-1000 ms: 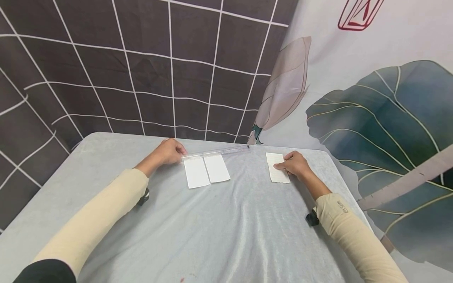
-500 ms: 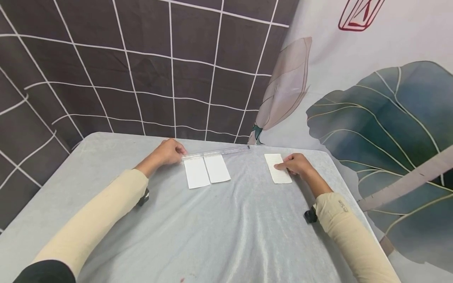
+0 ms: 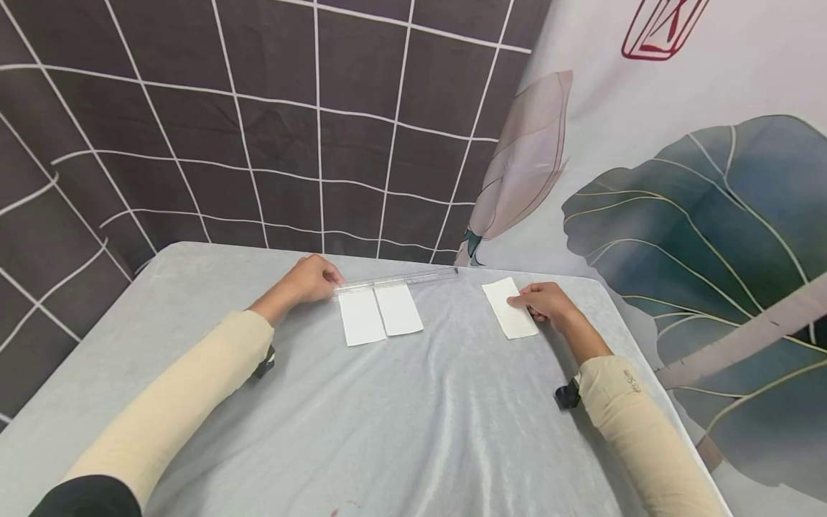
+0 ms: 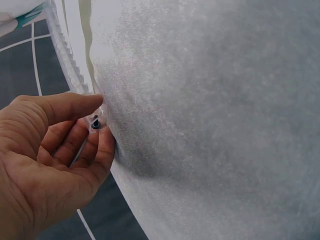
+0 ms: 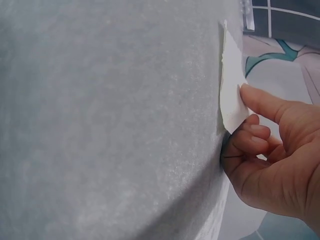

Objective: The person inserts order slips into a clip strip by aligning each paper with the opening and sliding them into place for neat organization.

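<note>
My left hand (image 3: 309, 278) pinches the left end of a long clear plastic strip (image 3: 426, 276) near the table's far edge. Up close in the left wrist view, the strip (image 4: 67, 55) has a ridged side, and a small dark round piece (image 4: 95, 123) shows at the held end. Two white paper pieces (image 3: 362, 322) lie side by side, their top edges at the strip. Farther right, my right hand (image 3: 548, 301) pinches a separate off-white paper slip (image 3: 507, 319) by its right edge, thumb on top. In the right wrist view this slip (image 5: 231, 82) stays close over the cloth.
A pale grey cloth with folds covers the table (image 3: 388, 431). Behind the far edge hangs a dark curtain (image 3: 258, 136) with white grid lines. A white curtain with a large leaf print (image 3: 698, 237) hangs at the right.
The paper slip under my right hand has turned, its top edge leftward and its lower end rightward. My left hand, the strip and the two paper pieces stay in place.
</note>
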`<state>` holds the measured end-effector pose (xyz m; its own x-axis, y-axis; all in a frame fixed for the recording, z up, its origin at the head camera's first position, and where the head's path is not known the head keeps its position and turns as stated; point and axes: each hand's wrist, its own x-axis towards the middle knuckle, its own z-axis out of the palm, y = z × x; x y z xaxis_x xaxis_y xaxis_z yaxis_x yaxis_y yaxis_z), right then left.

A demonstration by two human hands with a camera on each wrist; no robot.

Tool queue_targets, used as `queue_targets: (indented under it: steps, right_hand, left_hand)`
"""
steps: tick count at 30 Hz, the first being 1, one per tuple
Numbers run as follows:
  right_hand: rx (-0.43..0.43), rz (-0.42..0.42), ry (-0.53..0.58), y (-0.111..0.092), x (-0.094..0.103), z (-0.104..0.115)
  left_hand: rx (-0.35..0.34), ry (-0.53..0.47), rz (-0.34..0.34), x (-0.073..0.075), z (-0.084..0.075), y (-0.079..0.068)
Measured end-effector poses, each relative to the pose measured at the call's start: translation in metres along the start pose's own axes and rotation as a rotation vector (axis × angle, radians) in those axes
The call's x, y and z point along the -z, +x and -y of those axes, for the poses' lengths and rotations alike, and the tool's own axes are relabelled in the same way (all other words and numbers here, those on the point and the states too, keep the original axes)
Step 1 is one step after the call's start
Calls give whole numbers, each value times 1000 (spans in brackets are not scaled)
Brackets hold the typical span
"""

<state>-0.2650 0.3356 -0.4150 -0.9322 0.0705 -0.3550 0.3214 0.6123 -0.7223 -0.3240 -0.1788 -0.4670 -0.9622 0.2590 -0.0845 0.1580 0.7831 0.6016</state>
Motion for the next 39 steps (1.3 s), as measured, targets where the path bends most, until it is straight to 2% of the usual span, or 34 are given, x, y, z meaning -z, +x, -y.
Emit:
queue_targets:
  steps: [1,3,9,11,12,19,25,27,31,34,39]
  right_hand:
    - [2,4,10,-1,1,0]
    - [0,8,22,-1,2,0]
    - [-34,-24,37,-1,5,-1]
    - [-45,-34,34,-1,6,-1]
    - [-49,-37,34,0,7,-1]
    - [-64,-23,20,0,13,4]
    - [-69,-59,-2,-2,18,7]
    - [-66,-73,0,-2,18,7]
    - [-35,-103,16,0,16,4]
    - [-1,-130,-10,0,12,3]
    - [50,-161,-74,-1,7,4]
  left_hand:
    - [-2,-2,-9,-4,7,6]
    - [-11,4,-5,-3,4,4]
    - [1,-13,1,21,-54,-46]
    - [8,-17,9,25,-62,-53]
    - [12,-18,8,24,-62,-53]
    - [-8,1,-11,8,-27,-23]
    - [43,2,-16,0,-11,-7]
    - [39,-1,-18,2,-14,-11]
    - [23,-20,-6,13,-34,-29]
    - [16,-25,7,17,-42,-35]
    - [23,5,-20,4,-19,-15]
